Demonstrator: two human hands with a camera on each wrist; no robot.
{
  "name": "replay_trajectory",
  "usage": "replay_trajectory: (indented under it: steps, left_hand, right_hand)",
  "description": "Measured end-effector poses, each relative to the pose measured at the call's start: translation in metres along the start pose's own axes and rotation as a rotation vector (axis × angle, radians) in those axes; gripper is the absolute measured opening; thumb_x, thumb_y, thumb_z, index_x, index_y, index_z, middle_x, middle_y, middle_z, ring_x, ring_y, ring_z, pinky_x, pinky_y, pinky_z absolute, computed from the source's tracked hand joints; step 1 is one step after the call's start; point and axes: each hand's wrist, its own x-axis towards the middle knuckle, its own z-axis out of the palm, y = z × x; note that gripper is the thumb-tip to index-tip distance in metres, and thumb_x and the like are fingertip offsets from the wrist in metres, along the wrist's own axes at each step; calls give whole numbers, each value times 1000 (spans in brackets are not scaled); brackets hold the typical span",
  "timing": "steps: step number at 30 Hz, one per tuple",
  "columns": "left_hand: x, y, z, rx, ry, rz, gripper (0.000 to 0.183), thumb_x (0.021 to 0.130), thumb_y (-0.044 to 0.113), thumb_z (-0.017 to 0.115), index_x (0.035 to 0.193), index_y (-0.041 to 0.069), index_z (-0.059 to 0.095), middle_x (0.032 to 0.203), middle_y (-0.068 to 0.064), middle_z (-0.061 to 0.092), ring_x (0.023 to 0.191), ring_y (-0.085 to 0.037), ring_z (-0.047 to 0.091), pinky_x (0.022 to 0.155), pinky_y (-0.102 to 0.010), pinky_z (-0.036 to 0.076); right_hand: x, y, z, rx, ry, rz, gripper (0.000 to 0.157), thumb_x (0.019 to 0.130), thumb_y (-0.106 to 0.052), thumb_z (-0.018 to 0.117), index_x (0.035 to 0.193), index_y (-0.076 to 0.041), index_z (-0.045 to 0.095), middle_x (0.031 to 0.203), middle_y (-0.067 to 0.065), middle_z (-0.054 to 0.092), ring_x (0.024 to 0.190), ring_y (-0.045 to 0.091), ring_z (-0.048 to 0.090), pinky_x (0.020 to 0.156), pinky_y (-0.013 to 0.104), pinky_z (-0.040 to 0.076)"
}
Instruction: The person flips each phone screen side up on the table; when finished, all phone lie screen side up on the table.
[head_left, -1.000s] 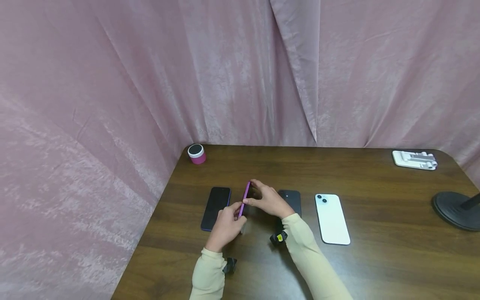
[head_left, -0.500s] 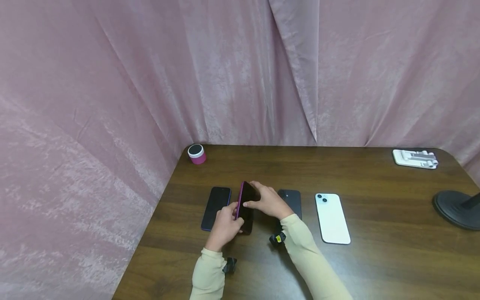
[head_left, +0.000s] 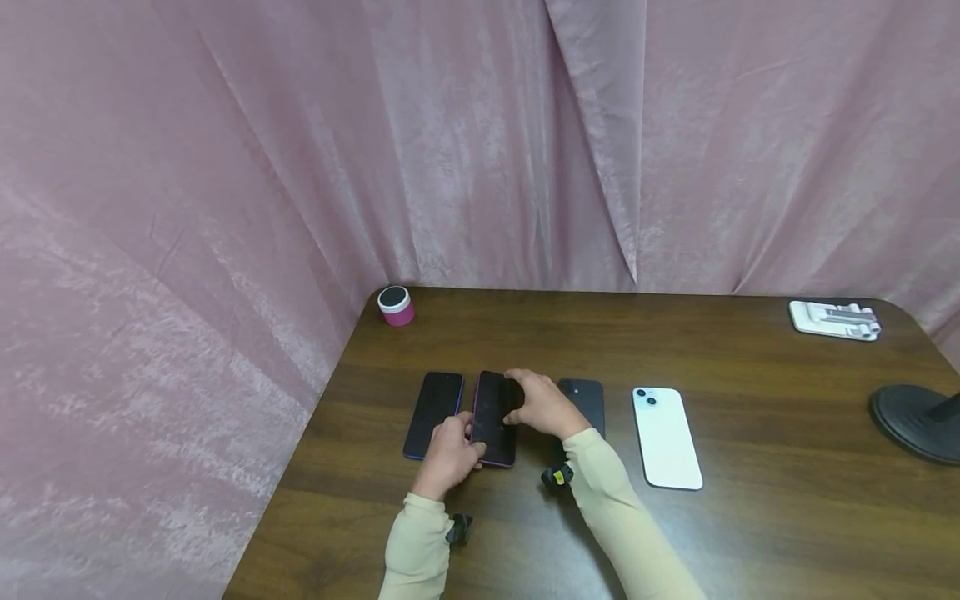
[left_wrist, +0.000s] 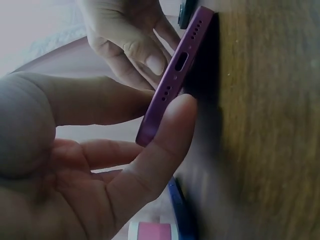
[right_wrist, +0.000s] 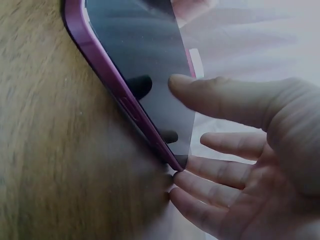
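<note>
A smartphone (head_left: 492, 425) with a purple-pink frame faces up with its dark screen, low over the table between both hands. My left hand (head_left: 447, 450) pinches its near left corner; in the left wrist view the purple frame (left_wrist: 177, 65) leans above the wood, a fingertip at its lower side. My right hand (head_left: 546, 406) is at the far right corner. Its thumb hovers off the glass and its fingers touch the corner in the right wrist view. Left of this phone lies another dark-screened phone (head_left: 433, 414) with a blue edge.
Partly behind the right hand lies a dark phone (head_left: 587, 402), camera side up. Farther right is a white phone (head_left: 667, 437), back up. A pink jar (head_left: 396, 307), a white folding stand (head_left: 834, 321) and a black round base (head_left: 911, 421) stand around the table (head_left: 750, 517).
The purple-framed phone has gone from standing on edge to nearly flat, its screen turning upward. The right hand's thumb has lifted from it; the left hand keeps its grip.
</note>
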Motion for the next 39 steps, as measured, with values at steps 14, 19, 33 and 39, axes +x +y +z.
replay_trajectory:
  steps: [14, 19, 33, 39]
  left_hand:
    - [5, -1, 5, 137, 39, -4, 44, 84, -5, 72, 125, -12, 59, 103, -19, 65, 63, -15, 64, 71, -37, 54]
    - [4, 0, 6, 175, 46, -38, 54, 77, 2, 82, 125, -12, 60, 103, -18, 62, 93, -29, 61, 87, -48, 51]
    - [3, -2, 12, 190, 28, -77, 71, 72, 4, 89, 132, -11, 55, 112, -24, 54, 102, -34, 58, 90, -50, 50]
    - [4, -3, 12, 194, 17, -88, 71, 74, 2, 88, 134, -12, 53, 112, -23, 54, 103, -34, 57, 91, -50, 49]
  right_hand:
    - [0, 0, -6, -68, 11, 10, 73, 73, -5, 90, 138, 3, 57, 142, 20, 55, 131, 37, 51, 108, 50, 39]
    - [0, 2, -5, -75, 5, 13, 72, 73, -5, 90, 137, 4, 57, 142, 20, 54, 131, 37, 50, 108, 50, 40]
    - [-2, 2, -2, -93, 21, 30, 68, 75, -8, 90, 134, 4, 60, 143, 20, 54, 132, 38, 49, 108, 52, 38]
    - [-2, 3, 0, -103, 29, 18, 66, 74, -8, 90, 133, 5, 61, 141, 20, 55, 129, 39, 51, 107, 52, 40]
